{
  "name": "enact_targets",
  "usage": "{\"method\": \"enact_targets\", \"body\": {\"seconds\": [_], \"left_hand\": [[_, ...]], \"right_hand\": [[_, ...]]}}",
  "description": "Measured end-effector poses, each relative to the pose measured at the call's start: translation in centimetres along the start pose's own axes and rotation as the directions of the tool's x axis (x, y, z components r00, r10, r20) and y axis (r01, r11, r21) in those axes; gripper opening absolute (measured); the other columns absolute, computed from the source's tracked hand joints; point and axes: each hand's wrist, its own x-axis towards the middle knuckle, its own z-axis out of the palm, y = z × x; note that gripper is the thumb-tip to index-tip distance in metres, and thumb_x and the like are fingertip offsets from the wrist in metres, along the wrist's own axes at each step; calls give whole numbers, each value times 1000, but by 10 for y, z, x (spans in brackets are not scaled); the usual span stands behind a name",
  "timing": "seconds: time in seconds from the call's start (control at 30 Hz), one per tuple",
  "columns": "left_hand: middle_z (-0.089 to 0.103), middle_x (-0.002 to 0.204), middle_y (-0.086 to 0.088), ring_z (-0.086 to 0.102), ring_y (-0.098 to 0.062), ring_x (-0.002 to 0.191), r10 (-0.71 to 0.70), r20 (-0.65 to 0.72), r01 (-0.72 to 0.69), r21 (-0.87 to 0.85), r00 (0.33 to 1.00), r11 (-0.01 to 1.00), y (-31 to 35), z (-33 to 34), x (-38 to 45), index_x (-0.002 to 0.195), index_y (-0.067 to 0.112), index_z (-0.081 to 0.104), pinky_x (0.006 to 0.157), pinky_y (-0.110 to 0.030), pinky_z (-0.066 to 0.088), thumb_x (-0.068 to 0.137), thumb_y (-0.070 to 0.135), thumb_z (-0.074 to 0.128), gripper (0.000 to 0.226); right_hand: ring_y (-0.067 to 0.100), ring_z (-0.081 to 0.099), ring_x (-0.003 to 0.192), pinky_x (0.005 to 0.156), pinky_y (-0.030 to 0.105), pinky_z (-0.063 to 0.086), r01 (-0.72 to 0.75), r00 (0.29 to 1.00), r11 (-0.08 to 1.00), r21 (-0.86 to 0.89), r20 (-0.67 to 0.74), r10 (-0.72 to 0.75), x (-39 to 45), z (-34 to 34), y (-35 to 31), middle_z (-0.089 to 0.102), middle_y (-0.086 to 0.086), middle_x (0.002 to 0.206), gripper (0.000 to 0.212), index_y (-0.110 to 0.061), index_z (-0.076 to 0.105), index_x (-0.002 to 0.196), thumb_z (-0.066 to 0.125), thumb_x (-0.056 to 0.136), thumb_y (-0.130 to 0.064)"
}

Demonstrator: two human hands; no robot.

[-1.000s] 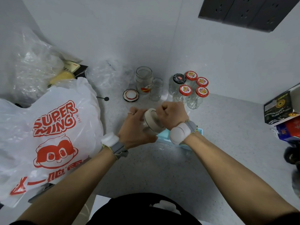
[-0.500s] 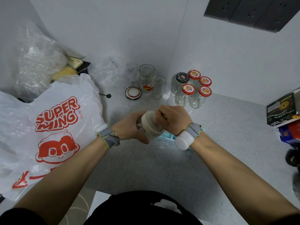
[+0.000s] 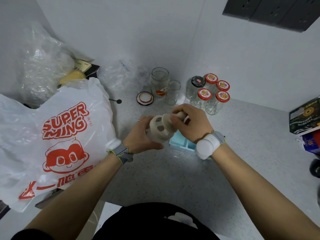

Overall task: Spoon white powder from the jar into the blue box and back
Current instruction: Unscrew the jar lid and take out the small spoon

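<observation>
Head view. Since the earlier frames the jar point(image 3: 160, 129) has tipped further onto its side above the bench point(image 3: 173, 179), and the right hand point(image 3: 190, 123) has worked round the lid point(image 3: 178, 116); the lid probably is being unscrewed, so no spooning has begun. Left hand point(image 3: 140, 137): fingers wrapped round the jar body. Right hand: fingers curled tight on the lid. Blue box point(image 3: 181, 144) lies on the bench just under the right wrist, partly hidden. White walls meet in a corner behind; a printed bag point(image 3: 57, 135) fills the left edge; glass jars point(image 3: 207, 94) cluster at the back; cartons point(image 3: 306, 118) sit at the right edge
</observation>
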Motion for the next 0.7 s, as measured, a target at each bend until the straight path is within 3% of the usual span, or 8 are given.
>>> {"method": "enact_targets", "body": {"seconds": [0.13, 0.23, 0.37, 0.57, 0.63, 0.7], "left_hand": [[46, 113, 9, 54, -12, 104, 31, -79, -35, -59, 996, 998, -3, 10, -3, 112, 53, 42, 86, -22, 49, 46, 40, 87, 81], [47, 114, 5, 53, -7, 102, 28, -113, -37, -78, 993, 996, -2, 16, -5, 114, 52, 44, 81, -11, 45, 46, 45, 84, 79], [48, 115, 4, 51, -2, 102, 35, -165, -44, -55, 986, 998, 1, 21, -7, 114, 45, 46, 80, -4, 40, 47, 44, 83, 77], [44, 104, 22, 52, -15, 102, 73, -236, -55, 82, 969, 995, 8, 25, -10, 116, 33, 50, 85, -27, 45, 50, 30, 92, 78], [44, 97, 29, 53, -4, 94, 93, -261, -67, 109, 961, 992, 15, 23, -12, 109, 34, 51, 83, -20, 43, 49, 27, 94, 74], [45, 91, 34, 54, 13, 84, 96, -278, -71, 100, 956, 992, 19, 23, -14, 101, 35, 53, 75, -3, 39, 48, 22, 95, 69]], "right_hand": [[14, 64, 75, 68, 35, 56, -147, 986, 977, 154, -50, 157, -3, 1, 0, 67, -6, 90, 15, -23, 65, 97, 68, 83, -28], [19, 69, 68, 66, 39, 59, -259, 955, 918, 300, -66, 290, -3, 2, 4, 69, 1, 85, 9, -23, 65, 91, 69, 83, -26], [18, 66, 55, 60, 36, 60, -434, 851, 687, 583, 15, 525, -3, 3, 8, 67, 14, 72, 7, -11, 66, 84, 69, 85, -18], [12, 63, 49, 53, 25, 57, -525, 773, 545, 654, 98, 627, -2, 6, 12, 64, 14, 67, 22, 4, 65, 91, 68, 86, -18], [12, 62, 47, 52, 25, 57, -546, 749, 497, 674, 128, 650, -3, 6, 13, 64, 13, 67, 20, 3, 64, 88, 67, 87, -17], [12, 61, 46, 50, 26, 57, -578, 722, 424, 697, 196, 663, -5, 7, 14, 64, 12, 69, 20, 4, 63, 90, 66, 87, -16]]}}
